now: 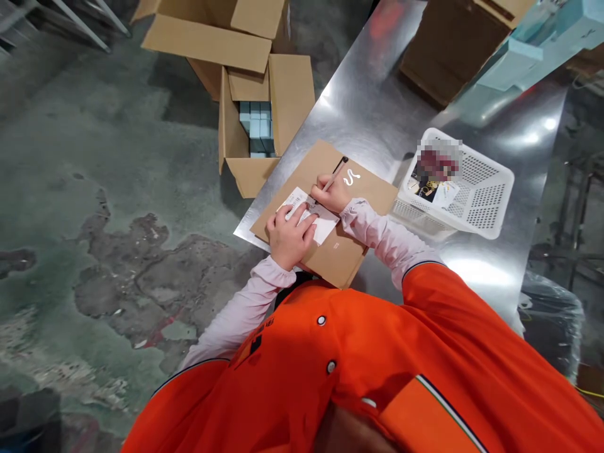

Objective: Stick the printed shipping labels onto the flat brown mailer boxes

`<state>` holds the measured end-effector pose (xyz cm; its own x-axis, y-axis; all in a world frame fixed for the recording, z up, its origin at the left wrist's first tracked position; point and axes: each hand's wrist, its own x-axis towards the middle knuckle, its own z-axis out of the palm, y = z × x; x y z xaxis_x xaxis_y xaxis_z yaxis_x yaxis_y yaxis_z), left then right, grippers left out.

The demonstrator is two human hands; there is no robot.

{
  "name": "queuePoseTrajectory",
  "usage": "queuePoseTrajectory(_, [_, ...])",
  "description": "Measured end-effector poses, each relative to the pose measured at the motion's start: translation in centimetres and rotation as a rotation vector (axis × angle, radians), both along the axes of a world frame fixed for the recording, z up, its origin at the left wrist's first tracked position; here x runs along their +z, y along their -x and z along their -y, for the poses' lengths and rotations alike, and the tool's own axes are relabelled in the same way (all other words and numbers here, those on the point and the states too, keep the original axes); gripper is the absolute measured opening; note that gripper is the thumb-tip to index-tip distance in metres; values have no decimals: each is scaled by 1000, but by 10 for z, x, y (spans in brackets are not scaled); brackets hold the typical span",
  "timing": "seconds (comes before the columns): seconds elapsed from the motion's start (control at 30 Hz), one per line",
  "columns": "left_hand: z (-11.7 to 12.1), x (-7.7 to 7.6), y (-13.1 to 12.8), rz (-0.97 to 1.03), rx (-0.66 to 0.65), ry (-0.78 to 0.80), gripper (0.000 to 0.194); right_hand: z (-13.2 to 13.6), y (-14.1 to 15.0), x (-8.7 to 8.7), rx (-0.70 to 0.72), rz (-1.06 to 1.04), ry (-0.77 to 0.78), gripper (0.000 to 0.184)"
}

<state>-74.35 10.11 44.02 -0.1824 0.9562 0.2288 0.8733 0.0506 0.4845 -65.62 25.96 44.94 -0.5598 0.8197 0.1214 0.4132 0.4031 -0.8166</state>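
Note:
My right hand (333, 192) grips a pen (338, 168), its dark end pointing up and away from me. The pen's tip is at a white paper label (326, 224), though my fingers partly cover that spot. Spread flat over the label's left part is my left hand (289, 235), fingers apart. Printed text and a barcode show near its fingertips. Under both hands lies a flat brown cardboard piece (325, 154) with a white curly mark near the pen.
A white perforated basket (486, 201) with small items stands right on the metal table (377, 119). Behind it are a brown carton (438, 50) and pale blue boxes (514, 63). Left of the table, an open carton (292, 94) holds several small blue boxes (259, 129).

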Motion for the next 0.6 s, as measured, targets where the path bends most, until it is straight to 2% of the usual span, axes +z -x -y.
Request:
queuePoseTrajectory(0.1, [0, 0, 0, -27, -4, -3, 31, 1, 0, 3, -8, -10, 1, 41])
queuePoseTrajectory(0.33, [1, -2, 1, -76, -5, -20, 31, -1, 0, -5, -12, -39, -12, 42])
queuePoseTrajectory(0.43, [1, -2, 1, -91, -8, -15, 31, -1, 1, -6, -45, -42, -28, 44])
queuePoseTrajectory(0.6, [0, -2, 1, -109, -6, -19, 31, -2, 0, -5, -24, -31, -32, 43])
